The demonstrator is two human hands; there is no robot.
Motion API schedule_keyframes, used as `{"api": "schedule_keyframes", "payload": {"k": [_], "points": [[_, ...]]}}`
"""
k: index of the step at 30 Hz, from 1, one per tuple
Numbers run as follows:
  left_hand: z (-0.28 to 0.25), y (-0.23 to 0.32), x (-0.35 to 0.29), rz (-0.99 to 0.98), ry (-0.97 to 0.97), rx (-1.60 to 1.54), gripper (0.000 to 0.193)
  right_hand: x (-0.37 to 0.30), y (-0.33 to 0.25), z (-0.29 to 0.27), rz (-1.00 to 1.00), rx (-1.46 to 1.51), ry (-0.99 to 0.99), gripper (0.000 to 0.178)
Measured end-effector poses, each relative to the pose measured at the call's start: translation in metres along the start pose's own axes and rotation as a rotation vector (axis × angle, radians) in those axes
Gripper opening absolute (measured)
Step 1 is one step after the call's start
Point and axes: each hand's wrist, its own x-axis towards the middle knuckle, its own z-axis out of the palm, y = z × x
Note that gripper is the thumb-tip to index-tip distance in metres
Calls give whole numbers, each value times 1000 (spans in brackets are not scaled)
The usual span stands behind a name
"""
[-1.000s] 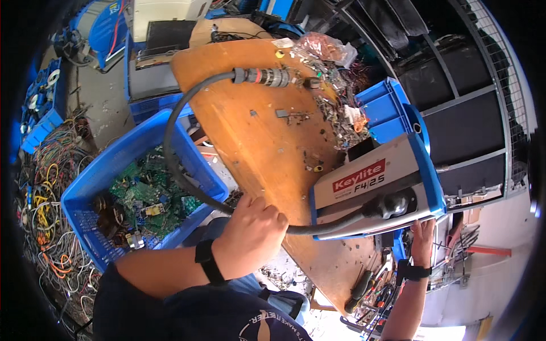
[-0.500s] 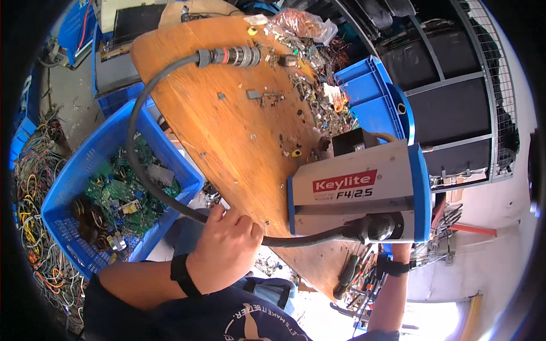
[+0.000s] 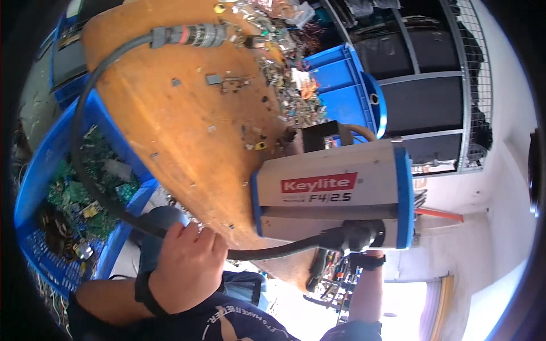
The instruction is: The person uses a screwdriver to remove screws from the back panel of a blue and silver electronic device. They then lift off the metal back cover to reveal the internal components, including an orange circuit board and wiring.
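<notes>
My left hand [image 3: 192, 267] is closed round a thick black cable [image 3: 278, 251]. The cable joins a black fitting [image 3: 364, 234] on a boxy white electrical unit [image 3: 333, 199] with blue ends and a red label. From my left hand it loops up over the blue crate and the wooden table. Its free end, a black round connector [image 3: 196, 35] with a red ring, is over the table's far left part. Behind the unit's lower right edge, only a bit of my right hand [image 3: 373, 252] shows above the wristband; its fingers are hidden. A dark bracket [image 3: 323, 136] projects from the unit's far side.
Scraps and small metal parts litter the wooden table [image 3: 170, 131]. At left, a blue crate [image 3: 48, 133] holds green circuit boards [image 3: 74, 196]. Another blue crate [image 3: 341, 85] stands beyond the table's right edge, near a black-panelled metal rack [image 3: 421, 108]. A screwdriver [image 3: 314, 270] lies near the table's lower edge.
The whole view has shifted, so table, crate and unit appear farther left. The unit shows slightly larger and my left hand lower, still closed round the cable.
</notes>
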Motion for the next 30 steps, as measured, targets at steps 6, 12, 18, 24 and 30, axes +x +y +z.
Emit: {"api": "schedule_keyframes", "payload": {"k": [6,12,18,24,30], "points": [[4,7,-7,-5,-147,-92,19,-7,-3,-2,33,19,0,47],[7,7,-2,2,-90,-42,18,-7,-5,-5,38,33,8,48],[7,6,0,28,-20,-7,6,0,-3,2,23,41,9,50],[6,4,0,50,-34,39,12,-1,-1,-2,46,30,22,52],[9,2,-1,32,-24,31,11,3,-2,2,46,39,22,54]]}}
